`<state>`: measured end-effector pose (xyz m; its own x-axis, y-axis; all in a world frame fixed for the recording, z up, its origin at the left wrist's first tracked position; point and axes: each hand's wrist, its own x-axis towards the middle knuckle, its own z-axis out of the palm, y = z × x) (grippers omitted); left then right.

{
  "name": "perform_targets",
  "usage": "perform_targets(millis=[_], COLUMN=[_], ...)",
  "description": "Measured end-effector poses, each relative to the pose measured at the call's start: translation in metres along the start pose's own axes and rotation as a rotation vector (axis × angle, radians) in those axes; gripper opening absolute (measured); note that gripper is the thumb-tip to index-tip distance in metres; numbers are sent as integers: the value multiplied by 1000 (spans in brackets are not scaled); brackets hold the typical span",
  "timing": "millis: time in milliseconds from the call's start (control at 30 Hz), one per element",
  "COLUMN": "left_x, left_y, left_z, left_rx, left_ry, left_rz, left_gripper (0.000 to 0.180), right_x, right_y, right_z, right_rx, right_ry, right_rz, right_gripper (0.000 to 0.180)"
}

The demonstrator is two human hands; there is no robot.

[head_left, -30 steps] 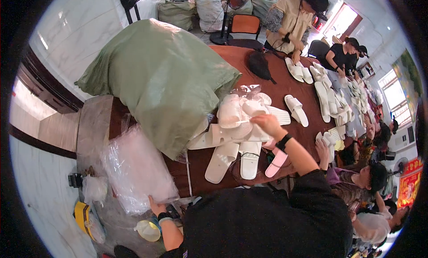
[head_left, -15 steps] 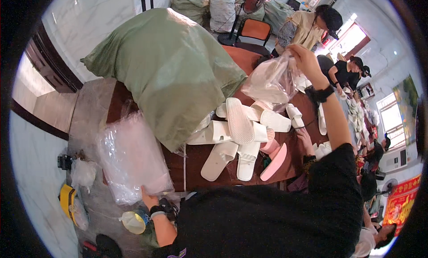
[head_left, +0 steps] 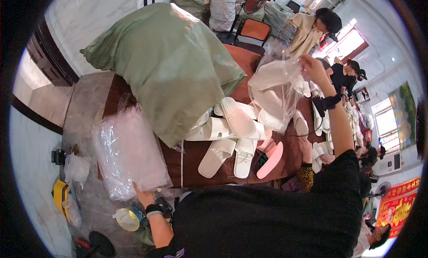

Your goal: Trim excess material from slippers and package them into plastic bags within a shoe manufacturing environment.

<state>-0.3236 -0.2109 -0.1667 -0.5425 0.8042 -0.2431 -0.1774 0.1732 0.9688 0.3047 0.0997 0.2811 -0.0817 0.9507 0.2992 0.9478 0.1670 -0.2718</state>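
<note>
The right-hand window (head_left: 386, 120) glares white and straight edges bend.

Clear plastic bag (head_left: 278, 82), filled; glossy plastic bundle (head_left: 129, 153), flat.
Bag: crinkled, see-through, held up at right toward the far side, pinched at its upper right corner; pale contents (head_left: 271, 100), probably slippers, blurred behind the film. Bundle: pinkish-white, roughly rectangular, slightly slanted, lying at near left.
</note>
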Motion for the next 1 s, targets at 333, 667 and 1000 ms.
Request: perform_targets(millis=[333, 667, 1000], left_x=[16, 7, 5], left_y=[-14, 3, 50], left_z=[-6, -13, 22], left_rx=[-82, -132, -1019], left_ry=[52, 7, -5], left_rz=[-39, 76, -251], left_gripper=[75, 63, 75], right_x=[-2, -1, -129], right_y=[40, -185, -455], right_z=[-52, 4, 354], right_rx=[419, 746, 425], right_ry=[567, 217, -306], right_rz=[159, -301, -1597], right_gripper=[19, 24, 20])
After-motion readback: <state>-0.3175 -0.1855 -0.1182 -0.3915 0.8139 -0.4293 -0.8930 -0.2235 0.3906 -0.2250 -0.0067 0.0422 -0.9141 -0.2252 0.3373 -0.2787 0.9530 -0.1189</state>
